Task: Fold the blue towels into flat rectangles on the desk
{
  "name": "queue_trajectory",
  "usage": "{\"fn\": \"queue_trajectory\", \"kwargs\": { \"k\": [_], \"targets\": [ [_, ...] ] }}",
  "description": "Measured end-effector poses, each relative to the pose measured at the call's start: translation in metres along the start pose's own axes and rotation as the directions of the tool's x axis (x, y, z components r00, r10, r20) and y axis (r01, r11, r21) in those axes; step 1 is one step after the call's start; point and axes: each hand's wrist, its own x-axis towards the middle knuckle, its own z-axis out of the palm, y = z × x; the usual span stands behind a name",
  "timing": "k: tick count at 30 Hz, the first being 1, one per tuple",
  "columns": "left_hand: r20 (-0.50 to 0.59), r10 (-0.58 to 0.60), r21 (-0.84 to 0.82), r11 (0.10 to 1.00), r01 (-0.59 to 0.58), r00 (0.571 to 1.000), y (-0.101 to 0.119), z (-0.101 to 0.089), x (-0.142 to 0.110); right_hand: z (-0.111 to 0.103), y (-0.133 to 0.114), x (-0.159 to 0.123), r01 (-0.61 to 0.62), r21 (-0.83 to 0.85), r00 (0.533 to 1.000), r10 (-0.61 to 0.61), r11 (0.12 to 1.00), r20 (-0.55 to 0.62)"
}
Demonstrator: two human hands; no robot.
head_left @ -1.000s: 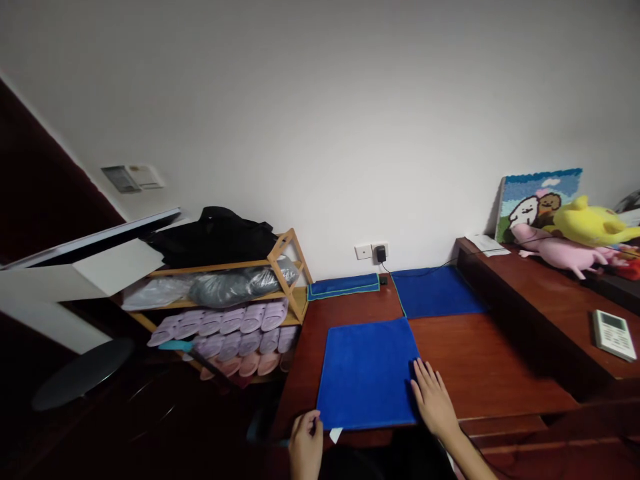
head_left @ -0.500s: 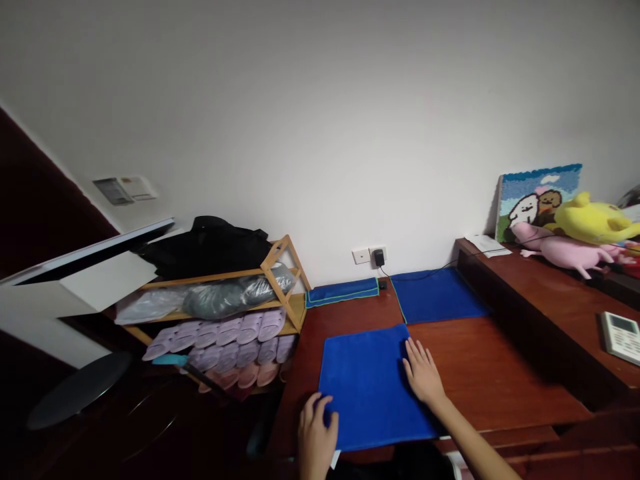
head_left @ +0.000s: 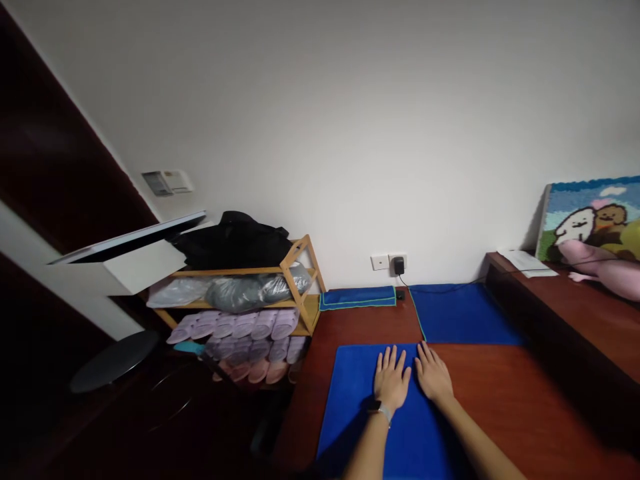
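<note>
A matte blue fabric cloth (head_left: 413,437) lay spread at the lower centre of the frame, with the left hand (head_left: 393,383) on it and the right hand (head_left: 435,373) at its far right corner.
Each grip was wide, fingers extended and holding nothing. Smoothing it well seemed to call for light, even pressure from flat palms, worked outward without dragging the far edge over the reddish-brown wooden counter (head_left: 525,400). The cloth looked plain and even, with no marked creases and shadow beside the left arm; its near edge ran out of frame.
</note>
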Motion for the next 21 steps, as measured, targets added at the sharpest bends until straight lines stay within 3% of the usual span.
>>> {"fn": "queue_trajectory", "kwargs": {
  "k": [6, 14, 17, 21],
  "targets": [
    [-0.016, 0.029, -0.043, 0.999, -0.030, 0.999, -0.005, 0.008, 0.000, 0.005, 0.006, -0.002, -0.001, -0.063, 1.000, 0.001, 0.998, -0.001],
    [0.001, 0.084, -0.023, 0.996, -0.084, 0.996, 0.009, 0.016, 0.016, 0.019, 0.013, 0.002, 0.025, -0.103, 1.000, -0.026, 0.994, -0.005],
    [-0.017, 0.077, -0.031, 0.997, -0.077, 0.997, -0.011, 0.014, 0.017, 0.022, 0.015, 0.004, 0.024, -0.102, 1.000, -0.025, 0.995, -0.015],
    [-0.042, -0.066, -0.007, 0.998, 0.066, 0.997, -0.076, -0.009, 0.008, 0.020, 0.014, 0.004, 0.014, -0.093, 1.000, -0.015, 0.996, -0.007]
  ]
}}
